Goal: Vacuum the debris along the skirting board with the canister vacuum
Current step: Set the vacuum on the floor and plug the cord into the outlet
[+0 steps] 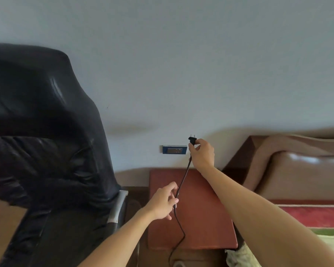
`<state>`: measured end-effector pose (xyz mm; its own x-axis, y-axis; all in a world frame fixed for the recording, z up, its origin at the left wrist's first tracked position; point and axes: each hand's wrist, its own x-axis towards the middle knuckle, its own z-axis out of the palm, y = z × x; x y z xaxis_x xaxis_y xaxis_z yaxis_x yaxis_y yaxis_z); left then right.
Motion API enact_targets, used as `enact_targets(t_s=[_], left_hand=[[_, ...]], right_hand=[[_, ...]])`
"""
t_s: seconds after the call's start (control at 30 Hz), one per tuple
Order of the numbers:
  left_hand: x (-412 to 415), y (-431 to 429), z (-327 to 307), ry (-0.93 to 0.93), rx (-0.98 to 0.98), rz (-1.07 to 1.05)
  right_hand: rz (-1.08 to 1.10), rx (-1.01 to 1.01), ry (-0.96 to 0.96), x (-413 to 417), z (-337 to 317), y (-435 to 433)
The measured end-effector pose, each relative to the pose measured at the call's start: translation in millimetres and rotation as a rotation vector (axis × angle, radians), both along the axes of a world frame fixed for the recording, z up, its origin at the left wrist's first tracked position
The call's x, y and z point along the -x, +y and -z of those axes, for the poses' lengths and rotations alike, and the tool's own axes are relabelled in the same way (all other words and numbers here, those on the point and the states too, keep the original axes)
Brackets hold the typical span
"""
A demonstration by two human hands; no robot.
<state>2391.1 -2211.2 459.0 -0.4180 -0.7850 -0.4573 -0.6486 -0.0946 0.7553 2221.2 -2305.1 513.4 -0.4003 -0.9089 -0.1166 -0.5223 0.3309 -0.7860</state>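
Observation:
My right hand (201,153) pinches a black two-pin plug (192,139), prongs pointing up, just right of and slightly above a blue wall socket (174,149). The black power cord (182,182) hangs down from the plug over a red-brown bedside table (204,212). My left hand (164,201) holds the cord lower down between thumb and fingers. Below that the cord runs off toward the floor at the bottom edge. The canister vacuum and the skirting board debris are out of view.
A black leather chair (46,141) with a metal armrest (118,207) fills the left side. A brown padded headboard (297,166) and a bed with red and green bedding (316,216) stand at the right. The pale wall (181,64) lies ahead.

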Motion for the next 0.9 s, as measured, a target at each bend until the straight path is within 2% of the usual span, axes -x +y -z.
enact_targets(t_s=[0.4,0.9], left_hand=[[17,-17,95,0.032,-0.125,-0.246],[19,-17,144,0.000,-0.128,-0.314]], right_hand=[[-0.073,-0.126,-0.049,-1,119,-48],[-0.092,-0.097,-0.073,-9,178,-56]])
